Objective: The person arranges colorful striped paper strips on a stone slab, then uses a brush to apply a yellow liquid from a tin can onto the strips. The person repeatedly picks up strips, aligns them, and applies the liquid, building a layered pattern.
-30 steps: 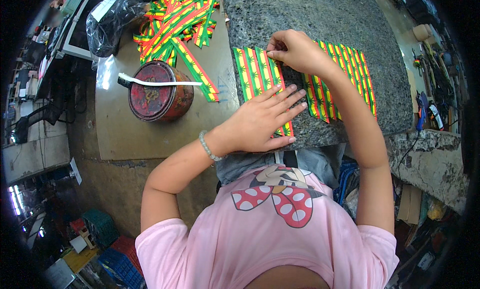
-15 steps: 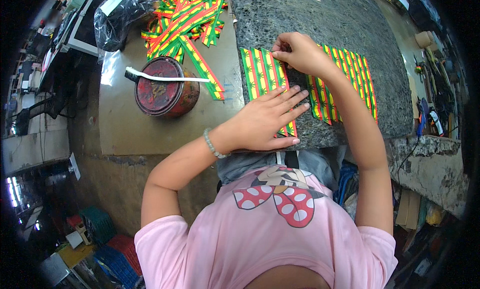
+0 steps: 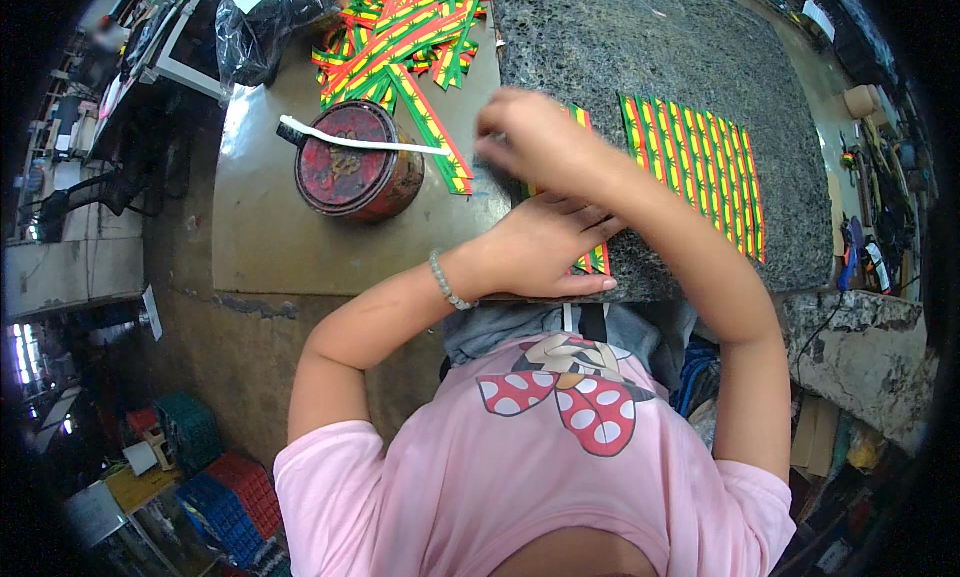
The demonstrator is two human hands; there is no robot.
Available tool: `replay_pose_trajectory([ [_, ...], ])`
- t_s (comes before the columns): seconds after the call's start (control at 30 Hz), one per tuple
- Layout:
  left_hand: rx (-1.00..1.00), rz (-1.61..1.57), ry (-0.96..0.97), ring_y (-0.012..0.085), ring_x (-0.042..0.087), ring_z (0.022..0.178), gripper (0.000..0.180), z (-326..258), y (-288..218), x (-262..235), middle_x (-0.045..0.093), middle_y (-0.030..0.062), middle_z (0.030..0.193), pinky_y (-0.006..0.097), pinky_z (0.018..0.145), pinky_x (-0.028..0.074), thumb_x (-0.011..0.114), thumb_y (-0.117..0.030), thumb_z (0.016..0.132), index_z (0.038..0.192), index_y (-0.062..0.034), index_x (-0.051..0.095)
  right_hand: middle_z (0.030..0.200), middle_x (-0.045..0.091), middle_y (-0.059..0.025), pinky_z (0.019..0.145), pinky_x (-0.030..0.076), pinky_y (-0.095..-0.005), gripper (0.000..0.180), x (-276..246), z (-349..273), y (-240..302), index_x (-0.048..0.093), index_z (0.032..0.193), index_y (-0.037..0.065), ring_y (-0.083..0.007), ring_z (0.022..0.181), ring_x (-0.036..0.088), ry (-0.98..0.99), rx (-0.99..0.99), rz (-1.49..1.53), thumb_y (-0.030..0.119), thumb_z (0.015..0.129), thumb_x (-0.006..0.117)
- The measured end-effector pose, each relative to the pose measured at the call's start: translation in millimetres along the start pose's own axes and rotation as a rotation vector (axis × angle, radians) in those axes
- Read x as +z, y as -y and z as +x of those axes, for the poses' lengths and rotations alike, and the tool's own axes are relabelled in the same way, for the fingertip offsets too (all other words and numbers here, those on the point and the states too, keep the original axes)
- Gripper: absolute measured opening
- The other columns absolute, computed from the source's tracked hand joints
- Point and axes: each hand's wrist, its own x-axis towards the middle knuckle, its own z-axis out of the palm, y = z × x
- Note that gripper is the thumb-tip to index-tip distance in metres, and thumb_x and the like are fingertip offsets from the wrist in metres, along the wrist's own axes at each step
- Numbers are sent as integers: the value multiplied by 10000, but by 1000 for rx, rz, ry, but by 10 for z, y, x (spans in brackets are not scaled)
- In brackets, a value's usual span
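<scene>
My left hand [image 3: 545, 247] lies flat with its fingers stretched, pressing a row of striped strips [image 3: 600, 260] in green, yellow and red against the dark stone slab. Over the far ends of that row hovers my right hand [image 3: 530, 137], smeared by motion; whether anything is in its fingers cannot be made out. Both hands and the right forearm hide most of this row. Right of them, another set of strips [image 3: 700, 177] lies side by side on the slab, long edges together.
To the left, a round red tin [image 3: 345, 182] with a dark rim carries a white toothbrush [image 3: 375, 145] across its lid. Behind it are a loose heap of strips [image 3: 410, 47] and a black plastic bag [image 3: 262, 37]. The stone slab [image 3: 650, 42] extends beyond my hands.
My right hand has moved left across the far ends of the row, away from the gap beside the right-hand set. My left hand stays flat on the strips. The view has shifted slightly.
</scene>
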Motion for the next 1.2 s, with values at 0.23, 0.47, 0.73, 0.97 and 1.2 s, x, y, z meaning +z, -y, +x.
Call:
replay_pose_trajectory([
  [0.23, -8, -93, -104, 392, 337, 1466, 790, 3, 8, 85, 351, 251, 1576, 432, 1221, 257, 574, -550, 953, 1496, 3, 415, 936, 647, -289, 849, 554, -478, 294, 429, 139, 260, 705, 870, -91, -434, 918, 663, 63, 34, -29, 173, 785, 804],
  [0.47, 17, -4, -114, 431, 490, 1322, 720, 8, 3, 57, 532, 280, 1403, 501, 1117, 375, 571, -583, 919, 1298, 29, 600, 936, 686, -252, 825, 547, -474, 175, 414, 153, 84, 752, 948, -18, -414, 891, 673, 17, 131, 50, 105, 824, 738],
  [0.73, 46, 49, -71, 427, 308, 1475, 793, 43, -20, -73, 361, 246, 1566, 516, 1214, 241, 609, -534, 925, 1495, -15, 422, 952, 665, -163, 826, 544, -453, 185, -374, 202, -412, 743, 1026, 49, -369, 943, 660, -313, 88, -359, 87, 869, 651],
  [0.97, -188, 131, -256, 390, 307, 1486, 638, 58, 74, -194, 367, 240, 1569, 491, 1223, 233, 601, -313, 970, 1471, 41, 426, 921, 613, -128, 773, 556, -417, 134, -659, -775, -455, 643, 932, 12, -319, 892, 645, -407, -52, -545, 88, 831, 598],
  [1.2, -224, 183, -213, 401, 312, 1480, 664, 88, 116, -27, 373, 241, 1564, 495, 1225, 221, 602, -343, 976, 1471, 58, 415, 980, 624, -126, 786, 538, -395, 291, -338, -1394, 31, 656, 1092, -39, -282, 921, 642, -227, 92, -496, 67, 822, 629],
])
